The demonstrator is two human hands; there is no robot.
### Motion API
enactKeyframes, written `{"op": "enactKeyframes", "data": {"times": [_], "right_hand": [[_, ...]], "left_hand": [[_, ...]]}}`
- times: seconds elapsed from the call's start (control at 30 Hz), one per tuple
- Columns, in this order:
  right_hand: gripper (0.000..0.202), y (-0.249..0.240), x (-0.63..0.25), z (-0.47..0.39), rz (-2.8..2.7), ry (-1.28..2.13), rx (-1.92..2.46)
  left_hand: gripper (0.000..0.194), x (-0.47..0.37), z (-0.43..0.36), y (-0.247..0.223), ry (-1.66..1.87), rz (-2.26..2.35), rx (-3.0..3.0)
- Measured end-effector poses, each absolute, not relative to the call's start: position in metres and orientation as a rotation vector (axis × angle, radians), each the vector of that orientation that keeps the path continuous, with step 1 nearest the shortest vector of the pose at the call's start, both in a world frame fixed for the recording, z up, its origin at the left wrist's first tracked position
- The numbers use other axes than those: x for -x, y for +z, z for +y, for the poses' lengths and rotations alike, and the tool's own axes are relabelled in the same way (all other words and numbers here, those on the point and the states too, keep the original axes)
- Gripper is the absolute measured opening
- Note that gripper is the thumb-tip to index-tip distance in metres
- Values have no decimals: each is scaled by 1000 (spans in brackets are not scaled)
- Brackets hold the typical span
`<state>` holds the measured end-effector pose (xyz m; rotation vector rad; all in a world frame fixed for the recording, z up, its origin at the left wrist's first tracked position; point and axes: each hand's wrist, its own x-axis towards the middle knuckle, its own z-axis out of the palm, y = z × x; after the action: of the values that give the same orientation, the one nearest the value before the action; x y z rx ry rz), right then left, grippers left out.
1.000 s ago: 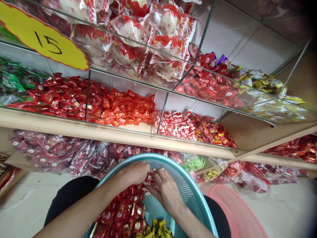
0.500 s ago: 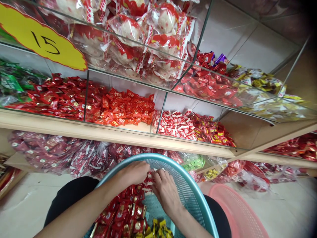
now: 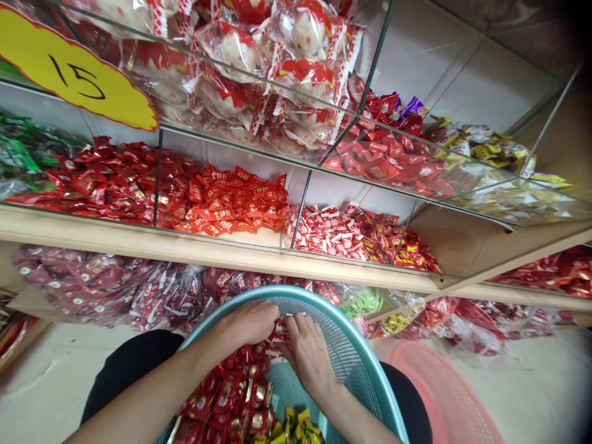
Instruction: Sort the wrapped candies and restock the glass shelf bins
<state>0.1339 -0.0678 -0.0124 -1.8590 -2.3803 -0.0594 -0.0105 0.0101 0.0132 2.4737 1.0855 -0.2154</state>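
Basket (image 3: pixel 354 364) sits between the knees (image 3: pixel 132 364), likely for steadiness. Inside it, left hand (image 3: pixel 261 322) and right hand (image 3: pixel 308 350) flank red-white candies (image 3: pixel 278 336); can't tell whether either grip pinches.

A handwritten black 15 stands on the yellow, red-edged sign (image 3: pixel 74 73), while lettering on the orange-red wrappers (image 3: pixel 238 200) is too small to read.

Single head view: faces forward and down, close above basket (image 3: pixel 345 348); shelf (image 3: pixel 222 251) beyond fills upper part, slanting down rightward.
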Motion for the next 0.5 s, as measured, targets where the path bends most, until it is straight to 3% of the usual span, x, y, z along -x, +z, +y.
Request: {"op": "enactKeyframes", "data": {"times": [0.5], "right_hand": [[24, -11, -138, -69, -2376, 11, 1842]], "left_hand": [[28, 10, 10, 16, -251, 1098, -2459]]}}
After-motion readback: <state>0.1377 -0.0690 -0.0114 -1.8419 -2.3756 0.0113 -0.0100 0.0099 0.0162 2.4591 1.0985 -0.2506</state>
